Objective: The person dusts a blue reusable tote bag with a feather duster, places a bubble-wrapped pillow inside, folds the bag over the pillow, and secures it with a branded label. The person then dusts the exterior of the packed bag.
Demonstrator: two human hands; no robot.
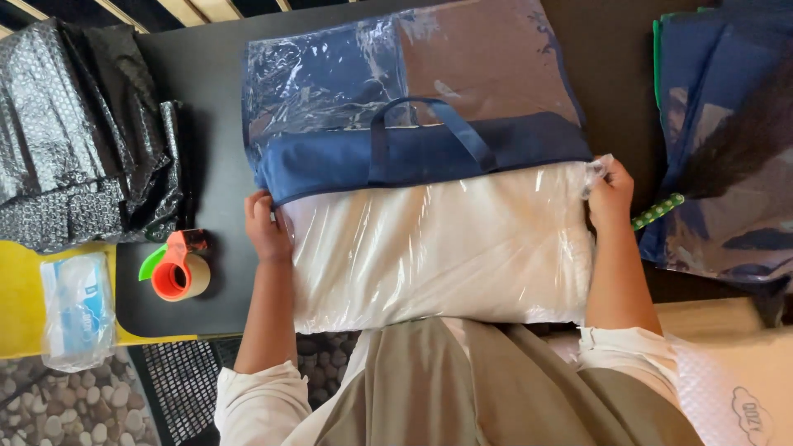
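Landmark: the white pillow (438, 248), wrapped in clear plastic, lay across the near edge of the dark table (206, 91), its far long side tucked partway into the mouth of the navy zip bag (413, 153) w/ clear top panel.

Nearest, at the pillow's left end, the left hand (266, 227) was pressed against the wrap, fingers curled round the corner and clenched on it. At the pillow's right end, the right hand (610, 196) pinched a bunch of the plastic wrap at the far corner, fingers closed on film, not on the pillow body.

Risk, as judged: film could tear or slip out of that pinch, so the right end lags and the pillow goes in skewed. The bag's blue edge looked rolled over the pillow; it might catch and fold inward. The near side overhung the table, so it could sag off.

Left of the pillow, just beside it, sat an orange tape dispenser (178, 268); an elbow could knock it. Further left, black bubble wrap (74, 140). Right of pillow, well apart, more blue bags (727, 149).
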